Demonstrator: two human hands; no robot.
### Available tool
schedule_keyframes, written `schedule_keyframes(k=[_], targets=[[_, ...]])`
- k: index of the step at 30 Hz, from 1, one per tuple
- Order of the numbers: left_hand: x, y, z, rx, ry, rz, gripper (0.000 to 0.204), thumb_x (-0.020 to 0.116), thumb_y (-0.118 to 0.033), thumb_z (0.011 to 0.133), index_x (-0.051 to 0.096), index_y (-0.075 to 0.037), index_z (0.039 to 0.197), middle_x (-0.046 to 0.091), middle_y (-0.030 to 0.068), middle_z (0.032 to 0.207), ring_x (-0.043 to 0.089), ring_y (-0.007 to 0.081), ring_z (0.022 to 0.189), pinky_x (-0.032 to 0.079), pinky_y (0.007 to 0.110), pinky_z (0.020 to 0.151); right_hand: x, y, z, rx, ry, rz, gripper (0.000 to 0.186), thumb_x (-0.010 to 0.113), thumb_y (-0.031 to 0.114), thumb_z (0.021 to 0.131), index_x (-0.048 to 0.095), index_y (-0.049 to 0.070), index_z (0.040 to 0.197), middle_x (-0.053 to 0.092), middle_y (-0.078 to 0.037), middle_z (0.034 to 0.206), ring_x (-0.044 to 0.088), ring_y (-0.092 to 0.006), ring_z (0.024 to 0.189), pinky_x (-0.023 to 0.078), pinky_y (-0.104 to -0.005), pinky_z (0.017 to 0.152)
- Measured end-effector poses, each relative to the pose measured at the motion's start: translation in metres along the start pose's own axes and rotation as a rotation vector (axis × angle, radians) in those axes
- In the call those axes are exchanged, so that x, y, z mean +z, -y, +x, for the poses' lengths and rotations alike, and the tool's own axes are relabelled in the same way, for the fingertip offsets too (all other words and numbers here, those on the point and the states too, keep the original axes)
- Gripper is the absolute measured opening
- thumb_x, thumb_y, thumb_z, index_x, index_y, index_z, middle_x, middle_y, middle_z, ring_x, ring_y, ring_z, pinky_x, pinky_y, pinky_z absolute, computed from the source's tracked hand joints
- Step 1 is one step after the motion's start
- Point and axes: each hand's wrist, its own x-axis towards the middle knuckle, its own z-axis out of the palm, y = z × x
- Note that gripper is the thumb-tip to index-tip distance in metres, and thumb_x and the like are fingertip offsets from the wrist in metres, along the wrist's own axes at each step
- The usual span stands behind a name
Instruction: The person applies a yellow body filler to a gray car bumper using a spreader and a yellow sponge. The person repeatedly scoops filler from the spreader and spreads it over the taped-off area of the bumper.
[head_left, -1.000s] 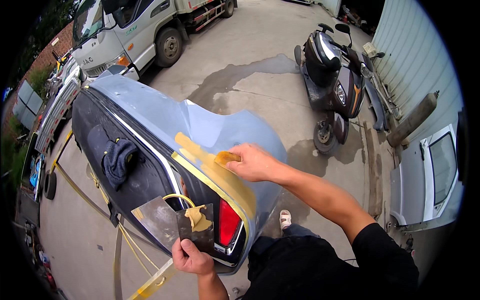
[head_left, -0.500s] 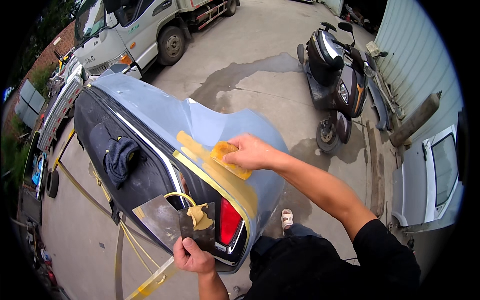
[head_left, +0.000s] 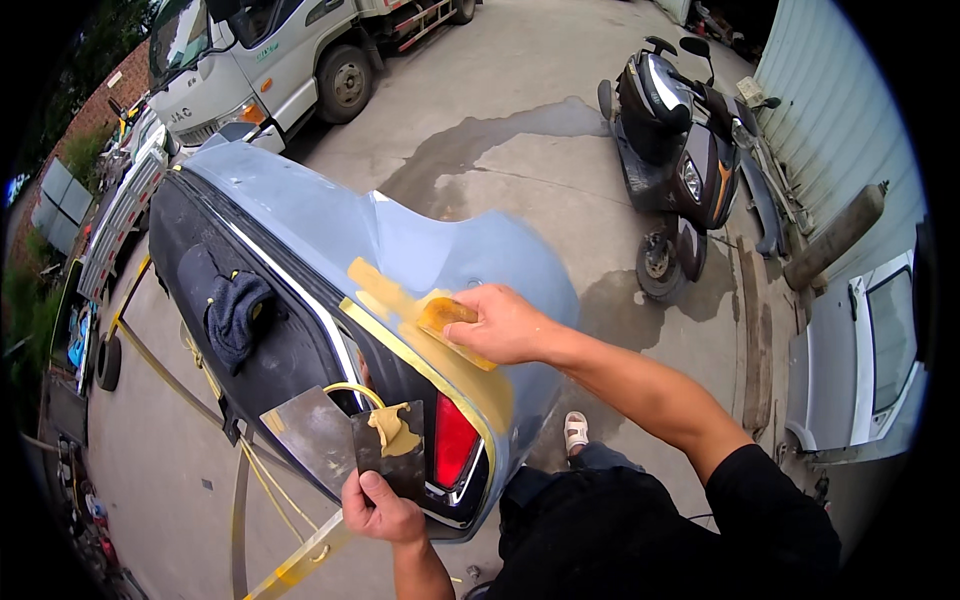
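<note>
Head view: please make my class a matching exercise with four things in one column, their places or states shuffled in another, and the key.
Things
1. Amber spreader
2. Dark plate
3. Dark cloth
4. Scooter

Places or states
A. Lying on the black panel
B. Parked on the concrete
C. Held in the right hand
D. Carrying yellowish putty, near the left hand

Pairs: 1-C, 2-D, 3-A, 4-B

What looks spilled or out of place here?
A dark, wet-looking stain spreads across the concrete near the scooter, perhaps a spill. A bunched cloth lies on the bumper, looking left behind.
</note>
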Motion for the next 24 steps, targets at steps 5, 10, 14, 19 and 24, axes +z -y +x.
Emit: schedule_keyframes(k=[5, 10, 14, 19, 24], targets=[[-0.001, 0.0, 0.002, 0.007, 0.002, 0.01, 0.027, 0.051, -0.02, 0.096, 0.061, 0.006, 0.093, 0.06, 0.0054, 0.082, 0.052, 0.0113, 0.075, 0.044, 0.024, 0.068, -0.016, -0.015, -0.017, 0.074, -0.133, 0.175, 0.026, 0.058, 0.021, 0.079, 0.065, 0.0, 0.093, 0.065, -0.015, 0.077, 0.06, -0.0221, 0.069, 0.048, -0.0329, 0.066], [0.001, 0.0, 0.0, -0.02, -0.013, -0.038, 0.027, 0.051, -0.02, 0.096, 0.06, 0.005, 0.093, 0.06, 0.0053, 0.083, 0.051, 0.0111, 0.075, 0.043, 0.024, 0.068, -0.024, -0.023, -0.024, 0.023, -0.29, -0.376, 0.019, 0.053, 0.016, 0.078, 0.063, 0.002, 0.086, 0.064, -0.016, 0.078, 0.062, -0.031, 0.075, 0.048, -0.041, 0.067], [0.0, -0.001, -0.001, -0.009, -0.005, -0.015, 0.026, 0.052, -0.019, 0.096, 0.06, 0.005, 0.093, 0.06, 0.0051, 0.083, 0.051, 0.011, 0.075, 0.043, 0.024, 0.068, 0.007, -0.034, -0.02, -0.107, -0.363, -0.51, 0.018, 0.052, 0.014, 0.078, 0.063, 0.002, 0.088, 0.062, -0.016, 0.082, 0.06, -0.0353, 0.079, 0.048, -0.0444, 0.069], [0.001, -0.002, 0.0, -0.001, 0.002, 0.023, 0.026, 0.052, -0.019, 0.095, 0.06, 0.005, 0.093, 0.06, 0.0052, 0.083, 0.051, 0.011, 0.075, 0.043, 0.024, 0.069, 0.026, -0.018, -0.033, -0.148, -0.366, -0.398, 0.019, 0.052, 0.013, 0.078, 0.064, 0.003, 0.09, 0.061, -0.016, 0.082, 0.06, -0.0344, 0.078, 0.048, -0.0447, 0.071], [-0.001, 0.0, 0.0, -0.006, -0.002, -0.007, 0.026, 0.052, -0.02, 0.096, 0.06, 0.005, 0.093, 0.06, 0.0052, 0.083, 0.051, 0.0111, 0.074, 0.044, 0.024, 0.068, -0.009, -0.001, -0.038, 0.123, -0.077, 0.026, 0.021, 0.051, 0.012, 0.079, 0.064, 0.005, 0.094, 0.062, -0.016, 0.086, 0.06, -0.0334, 0.081, 0.047, -0.0442, 0.071]])
